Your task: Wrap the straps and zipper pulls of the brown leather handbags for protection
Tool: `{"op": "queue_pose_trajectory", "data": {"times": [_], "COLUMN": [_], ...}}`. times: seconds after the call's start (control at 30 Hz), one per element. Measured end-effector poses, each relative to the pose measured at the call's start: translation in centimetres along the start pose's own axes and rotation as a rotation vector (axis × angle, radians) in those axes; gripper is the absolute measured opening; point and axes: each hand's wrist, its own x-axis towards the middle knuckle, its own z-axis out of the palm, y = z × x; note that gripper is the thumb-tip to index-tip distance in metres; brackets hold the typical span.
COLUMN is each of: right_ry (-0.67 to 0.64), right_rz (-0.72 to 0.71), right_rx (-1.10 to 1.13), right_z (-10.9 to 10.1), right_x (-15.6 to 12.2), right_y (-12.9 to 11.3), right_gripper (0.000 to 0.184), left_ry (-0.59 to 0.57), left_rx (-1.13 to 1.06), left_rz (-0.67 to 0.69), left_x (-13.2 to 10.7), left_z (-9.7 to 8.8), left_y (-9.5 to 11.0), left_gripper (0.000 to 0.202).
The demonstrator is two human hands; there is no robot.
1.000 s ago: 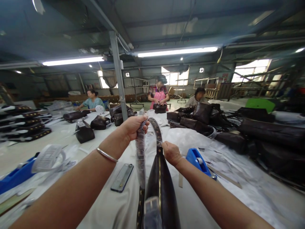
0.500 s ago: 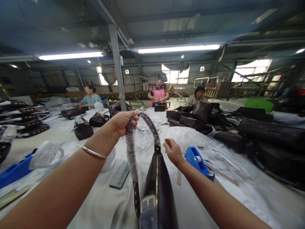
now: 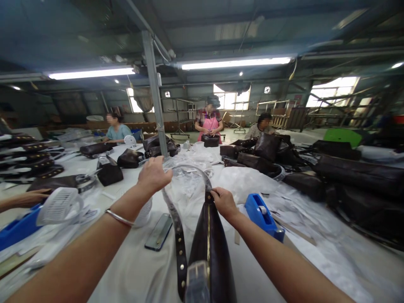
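Observation:
A dark brown leather bag (image 3: 217, 252) with a gold zipper stands in front of me, end-on. Its studded strap (image 3: 180, 252) rises in a loop, with clear plastic around the upper part. My right hand (image 3: 225, 202) pinches the strap where it joins the bag's top end. At the left side of the loop, my left hand (image 3: 154, 174) is raised with bent fingers, its thumb close to the strap; what it holds is hard to make out. A plastic-covered buckle (image 3: 197, 275) hangs at the bag's near side.
A phone (image 3: 158, 231) lies left of the bag, and a blue tape dispenser (image 3: 260, 216) stands to the right. Another person's hand (image 3: 38, 195) is near a white fan (image 3: 59, 206) at far left. Dark bags (image 3: 347, 181) are piled at right; co-workers sit and stand beyond.
My left hand has left its grip at the top of the strap and moved left and down. My right hand has closed on the strap's base. Another person's hand has appeared at left.

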Motion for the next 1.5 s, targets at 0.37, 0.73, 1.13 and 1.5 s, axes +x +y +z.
{"op": "queue_pose_trajectory", "data": {"times": [0.37, 0.73, 1.13, 1.5], "right_ry": [-0.050, -0.120, -0.059, -0.121], "right_rz": [-0.193, -0.143, -0.248, -0.295], "right_rx": [0.046, 0.192, 0.091, -0.003], "right_z": [-0.2, -1.0, -2.3, -2.6], "right_x": [-0.6, -0.8, -1.6, -1.5], "right_y": [-2.3, -2.4, -3.8, -3.8], "right_gripper": [0.018, 0.020, 0.019, 0.017], "left_ry": [-0.587, -0.672, -0.706, -0.654], "left_rx": [0.946, 1.002, 0.922, 0.871], "left_rz": [0.739, 0.548, 0.411, 0.401], "left_x": [-1.4, -1.4, -2.1, -3.1], "left_z": [8.3, 7.4, 6.9, 6.7], "left_y": [0.5, 2.4, 3.2, 3.1], "left_gripper": [0.016, 0.021, 0.027, 0.023]}}
